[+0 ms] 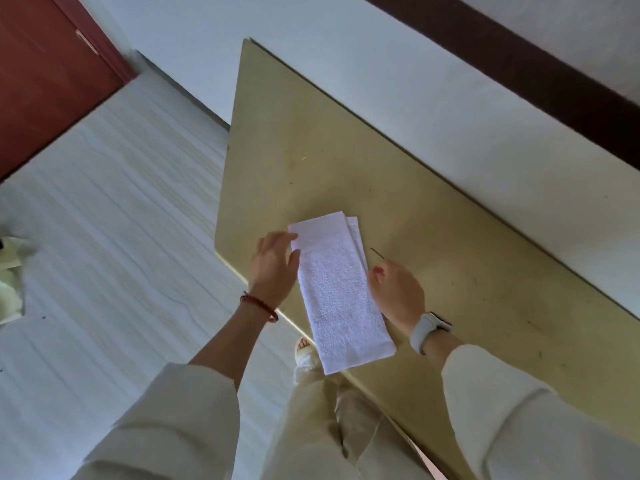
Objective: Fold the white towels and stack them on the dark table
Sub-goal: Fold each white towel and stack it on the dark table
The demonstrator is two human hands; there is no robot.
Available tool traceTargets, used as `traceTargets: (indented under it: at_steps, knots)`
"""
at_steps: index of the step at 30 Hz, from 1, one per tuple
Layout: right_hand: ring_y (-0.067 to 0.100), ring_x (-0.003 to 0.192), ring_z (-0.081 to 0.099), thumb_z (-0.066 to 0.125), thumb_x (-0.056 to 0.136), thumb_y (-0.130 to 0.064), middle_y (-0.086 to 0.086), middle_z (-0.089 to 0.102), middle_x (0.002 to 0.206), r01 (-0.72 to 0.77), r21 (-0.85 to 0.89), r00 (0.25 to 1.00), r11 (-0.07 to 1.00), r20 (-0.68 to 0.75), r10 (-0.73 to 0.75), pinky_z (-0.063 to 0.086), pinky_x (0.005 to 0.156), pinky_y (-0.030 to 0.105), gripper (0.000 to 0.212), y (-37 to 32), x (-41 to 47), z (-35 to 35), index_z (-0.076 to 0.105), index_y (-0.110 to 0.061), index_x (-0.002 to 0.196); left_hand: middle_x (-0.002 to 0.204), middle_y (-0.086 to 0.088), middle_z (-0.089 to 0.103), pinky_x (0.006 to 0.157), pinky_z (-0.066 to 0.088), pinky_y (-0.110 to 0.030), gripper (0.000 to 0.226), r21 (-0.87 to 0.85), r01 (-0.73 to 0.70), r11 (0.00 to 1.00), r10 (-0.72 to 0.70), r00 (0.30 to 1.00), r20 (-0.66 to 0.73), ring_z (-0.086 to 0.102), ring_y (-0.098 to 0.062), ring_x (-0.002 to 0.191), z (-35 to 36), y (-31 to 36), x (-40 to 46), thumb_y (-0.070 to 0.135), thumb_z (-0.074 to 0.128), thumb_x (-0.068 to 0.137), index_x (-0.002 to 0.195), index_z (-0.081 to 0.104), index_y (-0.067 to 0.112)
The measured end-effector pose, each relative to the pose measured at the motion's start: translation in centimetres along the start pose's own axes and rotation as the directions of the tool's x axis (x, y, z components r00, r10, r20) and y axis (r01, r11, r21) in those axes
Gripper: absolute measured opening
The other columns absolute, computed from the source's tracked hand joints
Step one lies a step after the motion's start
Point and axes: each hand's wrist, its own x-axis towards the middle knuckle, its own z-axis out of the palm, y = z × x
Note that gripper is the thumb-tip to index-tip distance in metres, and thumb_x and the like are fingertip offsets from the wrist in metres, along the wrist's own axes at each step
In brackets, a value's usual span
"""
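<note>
- A folded towel [341,292] lies on the table [433,216], a long narrow strip running from near the middle out to the near edge.
- Its near end hangs just past that edge, over the person's legs.
- A second layer [356,233] peeks out along the far right side: either another towel underneath or a fold that is not squared up, hard to say which.
- Left hand [273,265] is flat and spread, fingers resting on the towel's far left corner, gripping nothing.
- Right hand [396,294] sits against the right long edge, fingers curled loosely; whether it pinches the cloth or only nudges it, I cannot tell.
- My read: this is the squaring-up stage, both hands flanking the strip to line it up.
- Risk one: that overhang. A push toward the body could drag the strip off the edge and onto the floor.
- Risk two: uneven pressure. If the left hand presses while the right shoves sideways, the top layer could skew and widen the offset already showing.
- Risk three: terry cloth grips itself, so sliding one layer may carry the lower one along and spoil the stack.
- The table looks yellowish here, not dark, so whether this is the intended spot is open.
</note>
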Motion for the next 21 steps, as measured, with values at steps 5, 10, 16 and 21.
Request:
traceTargets:
  at_steps: [5,10,16,21]
  knots:
    - [0.019,0.086,0.058,0.048,0.092,-0.034,-0.001,0.061,0.095,-0.135,0.001,0.990,0.991,-0.027,0.135,0.049,0.070,0.032,0.024,-0.7,-0.6,1.6,0.058,-0.013,0.096,0.127,-0.008,0.052,0.095,0.027,-0.034,0.032,0.097,0.077,0.992,-0.086,0.992,0.094,0.036,-0.027,0.123,0.0,0.3,4.0,0.021,0.053,0.092,0.123,0.058,0.014]
    - [0.017,0.079,0.058,0.048,0.092,-0.032,-0.001,0.061,0.091,-0.163,0.056,0.984,0.985,-0.066,0.166,0.049,0.065,0.031,0.020,-0.6,-1.0,2.2,0.058,-0.014,0.091,0.116,-0.005,0.058,0.092,0.026,-0.033,0.026,0.153,0.041,0.987,-0.065,0.985,0.160,0.039,-0.025,0.117,0.7,0.7,5.7,0.027,0.054,0.091,0.114,0.064,0.018]
    - [0.019,0.092,0.055,0.047,0.092,-0.027,-0.001,0.057,0.096,-0.101,0.119,0.986,0.988,-0.119,0.115,0.044,0.069,0.029,0.019,-2.0,0.4,1.8,0.057,-0.012,0.100,0.095,0.003,0.067,0.085,0.025,-0.029,0.013,0.009,-0.056,0.998,0.055,0.990,0.131,0.046,-0.021,0.105,0.6,0.9,6.2,0.020,0.058,0.089,0.094,0.070,0.017]
    - [0.022,0.112,0.047,0.048,0.092,-0.019,0.008,0.051,0.119,0.044,0.188,0.987,0.981,-0.162,-0.013,0.048,0.079,0.037,0.031,-3.9,4.8,1.3,0.052,-0.013,0.122,0.093,0.008,0.070,0.092,0.034,-0.036,0.013,-0.064,-0.084,0.994,0.092,0.986,0.141,0.053,-0.021,0.097,0.7,1.0,6.3,0.017,0.060,0.088,0.092,0.072,0.018]
